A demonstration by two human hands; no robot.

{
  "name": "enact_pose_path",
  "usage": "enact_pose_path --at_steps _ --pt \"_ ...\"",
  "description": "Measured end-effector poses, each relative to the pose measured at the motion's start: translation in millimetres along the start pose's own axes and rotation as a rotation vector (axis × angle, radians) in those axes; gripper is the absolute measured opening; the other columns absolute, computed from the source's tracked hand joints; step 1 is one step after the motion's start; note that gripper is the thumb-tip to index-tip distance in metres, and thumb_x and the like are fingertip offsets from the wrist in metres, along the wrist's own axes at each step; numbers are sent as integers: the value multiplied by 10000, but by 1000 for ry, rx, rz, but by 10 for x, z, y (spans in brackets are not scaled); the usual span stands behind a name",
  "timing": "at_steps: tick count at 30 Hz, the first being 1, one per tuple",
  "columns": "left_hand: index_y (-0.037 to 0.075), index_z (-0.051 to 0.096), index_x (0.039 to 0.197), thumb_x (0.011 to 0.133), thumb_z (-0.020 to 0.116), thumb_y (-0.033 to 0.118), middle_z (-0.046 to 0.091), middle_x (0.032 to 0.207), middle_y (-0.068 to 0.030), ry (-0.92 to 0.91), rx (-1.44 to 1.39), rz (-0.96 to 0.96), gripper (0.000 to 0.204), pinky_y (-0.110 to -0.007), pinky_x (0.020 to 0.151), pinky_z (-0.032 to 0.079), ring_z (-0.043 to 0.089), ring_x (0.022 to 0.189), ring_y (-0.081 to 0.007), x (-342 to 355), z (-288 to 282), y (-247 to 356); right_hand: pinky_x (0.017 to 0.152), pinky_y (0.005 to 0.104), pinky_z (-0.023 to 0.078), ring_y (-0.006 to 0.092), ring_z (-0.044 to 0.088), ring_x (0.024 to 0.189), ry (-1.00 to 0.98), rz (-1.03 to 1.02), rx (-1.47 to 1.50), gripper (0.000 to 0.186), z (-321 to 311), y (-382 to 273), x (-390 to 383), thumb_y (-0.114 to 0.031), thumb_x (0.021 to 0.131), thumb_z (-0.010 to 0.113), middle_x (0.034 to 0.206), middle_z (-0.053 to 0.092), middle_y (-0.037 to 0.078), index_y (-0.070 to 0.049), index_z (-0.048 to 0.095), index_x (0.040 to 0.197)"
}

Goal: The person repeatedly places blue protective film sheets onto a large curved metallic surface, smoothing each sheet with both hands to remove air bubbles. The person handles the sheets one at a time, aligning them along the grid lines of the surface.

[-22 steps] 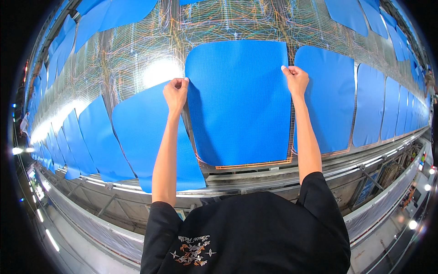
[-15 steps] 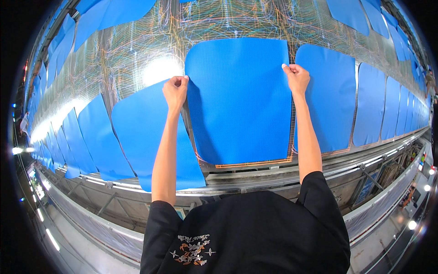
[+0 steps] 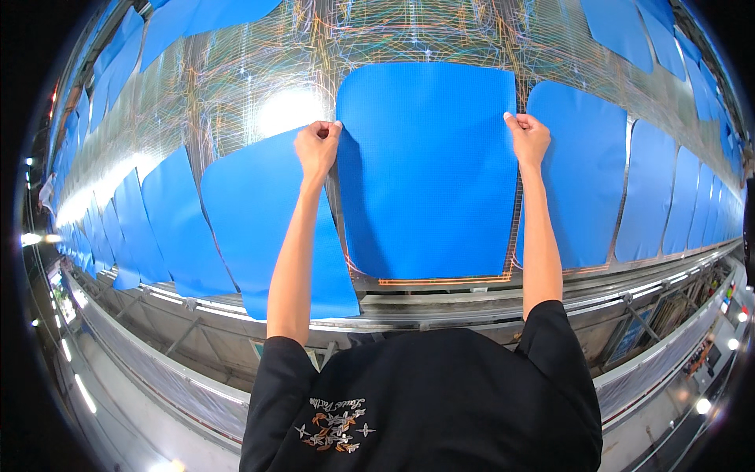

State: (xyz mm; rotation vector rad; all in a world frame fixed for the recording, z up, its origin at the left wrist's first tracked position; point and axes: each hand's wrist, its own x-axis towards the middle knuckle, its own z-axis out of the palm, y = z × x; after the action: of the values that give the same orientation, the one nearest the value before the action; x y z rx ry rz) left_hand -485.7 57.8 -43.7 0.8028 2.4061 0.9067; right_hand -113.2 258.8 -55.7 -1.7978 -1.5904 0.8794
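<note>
A blue textured sheet point(image 3: 432, 173) with rounded corners lies before me on the long table, its near edge just short of orange guide lines. My left hand point(image 3: 318, 148) pinches its left edge, fingers closed. On the opposite edge, my right hand point(image 3: 529, 140) pinches the sheet between thumb and fingers. The sheet bows slightly between my hands, with a shadowed band down its left side. Under my left forearm spreads another blue sheet point(image 3: 259, 197), tilted, its near corner reaching over the table edge. Beside my right forearm is a further blue sheet point(image 3: 580, 173).
Rows of similar blue sheets run off along the table to both sides, with more on its far side point(image 3: 621, 35). The tabletop point(image 3: 377, 39) carries many coloured lines and a bright glare. Metal rails point(image 3: 464, 305) border the near edge.
The whole view has shifted slightly, so hands and sheets appear a little to the right. Both hands keep their pinch on the sheet, which stays nearly where it was on the table.
</note>
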Motion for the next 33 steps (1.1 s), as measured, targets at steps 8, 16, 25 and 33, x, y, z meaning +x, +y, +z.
enact_pose_path --at_steps 8,16,25,33 --pt "3 786 870 881 784 311 754 728 -107 1 18 13 308 -358 688 546 711 657 -206 25 -1 -49 596 293 515 107 646 607 2 -21 -17 311 -1 -30 -6 -293 838 862 727 745 58 3 793 902" --pt "-5 780 868 878 786 304 751 726 -111 -18 14 -12 309 -359 685 544 709 656 -206 11 -10 -20 615 295 522 110 659 632 -9 -4 -10 296 -7 -43 -24 -286 840 863 741 751 63 -4 795 897" --pt "12 798 806 827 816 472 742 712 -129 -145 98 32 461 -392 696 556 726 689 -250 192 -151 -162 659 318 551 155 702 669 -59 -8 -124 424 -49 -54 52 -399 786 887 759 762 82 1 791 888" --pt "52 811 802 833 790 587 731 697 -150 -416 183 -119 537 -418 675 559 727 679 -258 -562 -506 -379 589 322 407 102 520 621 -292 -39 -240 571 -614 235 -682 -582 805 847 636 576 -11 -35 695 733"
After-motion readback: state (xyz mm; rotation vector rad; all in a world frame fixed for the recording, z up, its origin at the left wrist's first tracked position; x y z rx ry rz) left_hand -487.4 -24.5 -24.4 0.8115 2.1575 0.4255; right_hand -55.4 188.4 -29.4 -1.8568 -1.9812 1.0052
